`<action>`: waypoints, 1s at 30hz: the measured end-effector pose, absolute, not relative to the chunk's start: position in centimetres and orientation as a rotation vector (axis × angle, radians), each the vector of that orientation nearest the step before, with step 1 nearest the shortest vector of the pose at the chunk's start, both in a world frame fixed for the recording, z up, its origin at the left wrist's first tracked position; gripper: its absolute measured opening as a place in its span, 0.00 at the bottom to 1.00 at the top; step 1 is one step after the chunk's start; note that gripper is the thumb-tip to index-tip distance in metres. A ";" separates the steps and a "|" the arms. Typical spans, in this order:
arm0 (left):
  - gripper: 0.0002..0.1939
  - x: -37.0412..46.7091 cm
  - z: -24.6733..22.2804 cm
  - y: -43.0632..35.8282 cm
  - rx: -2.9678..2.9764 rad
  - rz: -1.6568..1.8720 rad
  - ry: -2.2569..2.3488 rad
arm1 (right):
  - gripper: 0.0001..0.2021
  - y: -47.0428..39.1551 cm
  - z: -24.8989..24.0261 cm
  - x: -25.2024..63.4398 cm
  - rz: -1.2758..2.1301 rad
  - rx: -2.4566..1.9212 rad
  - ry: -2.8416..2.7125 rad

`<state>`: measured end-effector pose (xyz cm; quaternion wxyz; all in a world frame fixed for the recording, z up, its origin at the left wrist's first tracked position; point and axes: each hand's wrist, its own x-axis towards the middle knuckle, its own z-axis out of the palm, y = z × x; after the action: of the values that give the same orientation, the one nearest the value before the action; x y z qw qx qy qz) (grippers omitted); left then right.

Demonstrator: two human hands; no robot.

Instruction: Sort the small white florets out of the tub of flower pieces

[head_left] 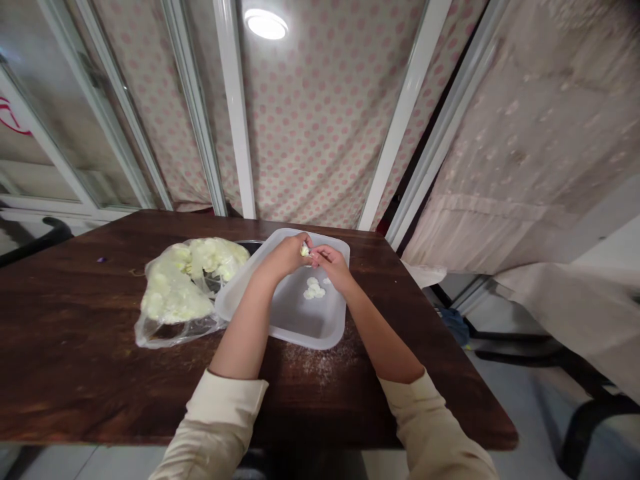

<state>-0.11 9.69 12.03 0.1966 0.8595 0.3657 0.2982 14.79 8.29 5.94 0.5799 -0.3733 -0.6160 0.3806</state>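
Both my hands are together over a white plastic tray (pixel 310 341). My left hand (pixel 289 255) is closed around a small white and pale-yellow piece (pixel 305 251), its kind too small to make out. The fingers of my right hand (pixel 334 265) are pinched against the same piece from the right, and what lies between their tips is hidden. Below, on the tray's floor, several small white round pieces (pixel 314 291) lie in a cluster. Left of the tray sits a clear plastic bag (pixel 173 290) full of pale yellow-white pieces.
The dark wooden table (pixel 90 360) carries a scatter of white specks (pixel 320 367) before the tray. A dark round rim (pixel 253 245) shows behind the tray. Dotted curtains (pixel 320 120) and white frames stand beyond; a black chair frame (pixel 595 413) is at right.
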 end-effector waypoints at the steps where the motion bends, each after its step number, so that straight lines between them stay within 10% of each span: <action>1: 0.15 -0.1 12.1 9.6 2.418 0.833 1.028 | 0.13 8.3 6.0 14.9 0.916 -0.884 -1.447; 30: 0.20 0.9 11.8 8.8 2.140 0.732 0.843 | 0.21 8.3 5.9 14.8 0.936 -0.880 -1.477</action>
<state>0.92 8.83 11.84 0.3559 0.8286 0.3265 0.2833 14.82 8.27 5.93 0.5581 -0.3730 -0.6260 0.3968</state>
